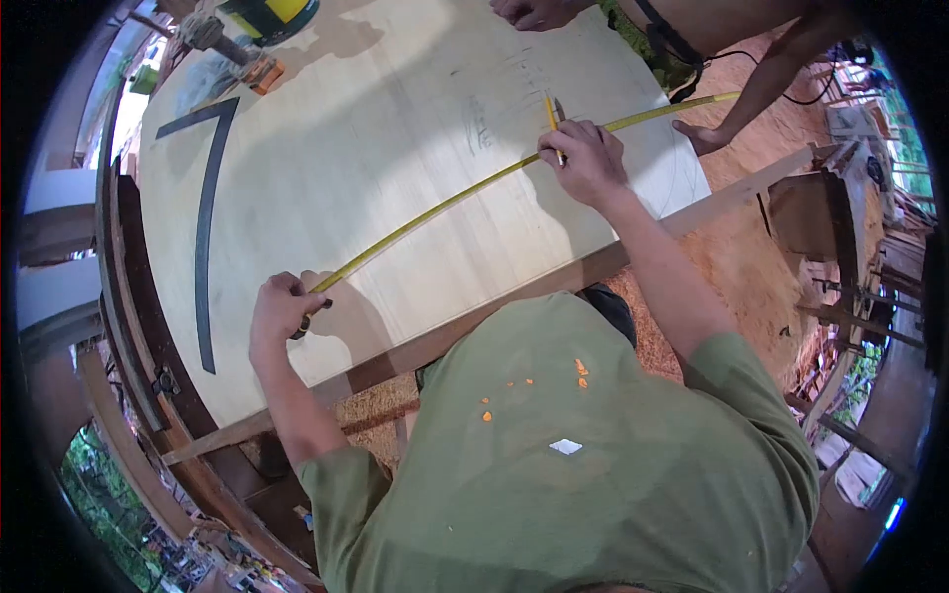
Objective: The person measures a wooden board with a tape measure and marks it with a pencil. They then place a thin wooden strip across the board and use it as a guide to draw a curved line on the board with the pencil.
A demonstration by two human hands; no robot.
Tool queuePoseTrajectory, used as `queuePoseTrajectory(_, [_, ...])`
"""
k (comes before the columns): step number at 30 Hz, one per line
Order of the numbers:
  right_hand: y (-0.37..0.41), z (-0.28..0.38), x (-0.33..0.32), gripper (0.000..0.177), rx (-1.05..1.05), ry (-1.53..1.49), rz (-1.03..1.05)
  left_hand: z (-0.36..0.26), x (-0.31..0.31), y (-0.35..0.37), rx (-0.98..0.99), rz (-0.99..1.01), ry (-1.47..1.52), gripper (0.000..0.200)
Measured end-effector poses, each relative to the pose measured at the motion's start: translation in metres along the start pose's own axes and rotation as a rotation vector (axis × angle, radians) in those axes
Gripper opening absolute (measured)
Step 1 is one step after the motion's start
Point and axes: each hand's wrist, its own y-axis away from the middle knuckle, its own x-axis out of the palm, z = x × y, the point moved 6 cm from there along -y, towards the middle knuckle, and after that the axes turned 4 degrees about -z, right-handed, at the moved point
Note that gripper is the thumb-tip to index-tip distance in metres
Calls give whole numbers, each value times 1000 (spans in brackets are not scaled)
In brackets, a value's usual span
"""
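The tape (435,208) is a thin yellow strip lying across the middle of the board (376,119), from near left to far right, where it runs out past the board's edge. It looks taut and flat on the wood, bowed only by the lens.

Our left hand (282,308) has its fingers curled together and clamped on the tape's near end, pressed down onto the board. We judge that this keeps the strip from sliding. Our right hand (583,158) rests on the tape further along, fingers pinched on a yellow pencil (551,114) whose tip sits at the tape's edge. The heel of the hand seems to steady it there.

The board is pale, smooth ply with faint scribbles (479,124) just left of the pencil. A black square (203,217) lies at its left side, and a power tool (257,15) at the far left corner. A co-worker's hand (700,136) rests flat near the tape's far end. Sawdust (732,257) covers the ground on the right.
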Motion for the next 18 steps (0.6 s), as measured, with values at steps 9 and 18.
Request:
queuePoseTrajectory(9, [-1, 0, 6, 11, 12, 40, 3, 60, -23, 4, 9, -110, 277, 22])
queuePoseTrajectory(18, [1, -1, 6, 11, 22, 45, -39, -52, 25, 15, 161, -273, 116, 42])
